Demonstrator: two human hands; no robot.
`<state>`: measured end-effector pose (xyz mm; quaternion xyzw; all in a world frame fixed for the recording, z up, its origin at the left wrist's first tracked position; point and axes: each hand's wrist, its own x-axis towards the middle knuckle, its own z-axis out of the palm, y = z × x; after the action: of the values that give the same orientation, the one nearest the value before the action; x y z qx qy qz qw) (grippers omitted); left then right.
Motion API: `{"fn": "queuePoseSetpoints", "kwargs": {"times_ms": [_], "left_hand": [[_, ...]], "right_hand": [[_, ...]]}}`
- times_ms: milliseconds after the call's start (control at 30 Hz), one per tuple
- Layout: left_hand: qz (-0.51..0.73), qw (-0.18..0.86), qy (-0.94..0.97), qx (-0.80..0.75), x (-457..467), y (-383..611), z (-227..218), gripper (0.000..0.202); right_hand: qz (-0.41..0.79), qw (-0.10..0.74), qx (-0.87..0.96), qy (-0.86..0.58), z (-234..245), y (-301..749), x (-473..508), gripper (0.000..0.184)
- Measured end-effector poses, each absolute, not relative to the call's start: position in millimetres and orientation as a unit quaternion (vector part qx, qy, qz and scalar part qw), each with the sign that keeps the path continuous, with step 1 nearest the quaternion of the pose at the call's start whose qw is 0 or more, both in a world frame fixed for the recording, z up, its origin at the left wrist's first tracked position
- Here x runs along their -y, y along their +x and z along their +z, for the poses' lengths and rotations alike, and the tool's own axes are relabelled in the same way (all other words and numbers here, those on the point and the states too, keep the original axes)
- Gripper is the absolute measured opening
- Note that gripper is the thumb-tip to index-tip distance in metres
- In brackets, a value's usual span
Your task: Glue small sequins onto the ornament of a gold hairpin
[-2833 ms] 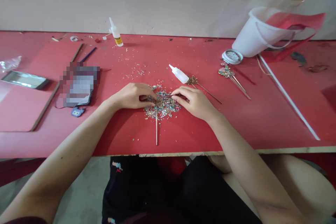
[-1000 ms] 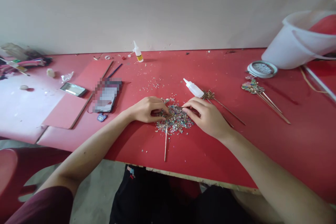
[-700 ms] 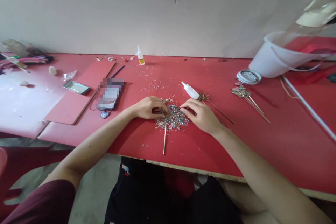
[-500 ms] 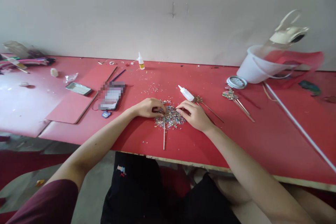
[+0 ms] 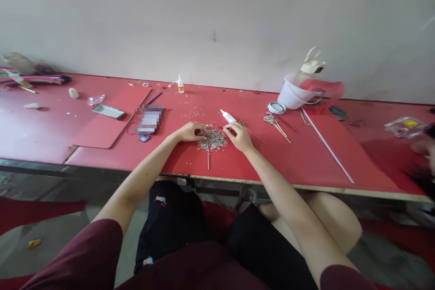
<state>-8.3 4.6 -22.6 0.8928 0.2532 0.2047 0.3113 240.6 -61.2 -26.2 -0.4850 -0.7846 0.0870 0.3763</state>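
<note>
My left hand [image 5: 192, 132] is closed at the left edge of a pile of small glittering chips [image 5: 219, 140], its thumb and fingers pinched on the upper end of a hairpin. The hairpin's thin metal stick [image 5: 208, 158] points toward me; its head is mostly hidden by the fingers. At the pile's right side, my right hand [image 5: 238, 136] pinches a thin dark tool [image 5: 220, 127], whose tip points left at the chips. Just behind that hand a white glue bottle [image 5: 227, 116] lies on its side, beside another hairpin [image 5: 254, 134] partly covered by the hand.
To the right are finished-looking hairpins [image 5: 272, 120], a round tin [image 5: 276, 108], a white bucket [image 5: 288, 93] and a white rod [image 5: 328, 147]. Left are a phone [image 5: 149, 120] and an open box [image 5: 108, 112]. A glue bottle [image 5: 181, 85] stands behind. Another person's hand [image 5: 423, 147] shows far right.
My view has shifted, showing more of the wall top and the right side. Both hands stay at the chips; the dark tool in my right hand now shows more clearly.
</note>
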Motion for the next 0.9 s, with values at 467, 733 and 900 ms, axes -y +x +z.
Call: {"fn": "queuePoseSetpoints", "kwargs": {"times_ms": [467, 733, 900], "left_hand": [[0.291, 0.293, 0.856, -0.312, 8.3, -17.8, -34.6, 0.029], [0.310, 0.275, 0.844, -0.341, 0.2, -17.8, -42.6, 0.029], [0.293, 0.257, 0.862, -0.323, 1.9, -17.2, -39.9, 0.028]], "right_hand": [[-0.014, 0.327, 0.790, -0.518, -36.5, 232.3, 69.9, 0.026], [-0.034, 0.334, 0.762, -0.554, -46.0, 234.9, 65.8, 0.025], [-0.046, 0.334, 0.761, -0.554, -44.2, 234.4, 66.3, 0.026]]}}
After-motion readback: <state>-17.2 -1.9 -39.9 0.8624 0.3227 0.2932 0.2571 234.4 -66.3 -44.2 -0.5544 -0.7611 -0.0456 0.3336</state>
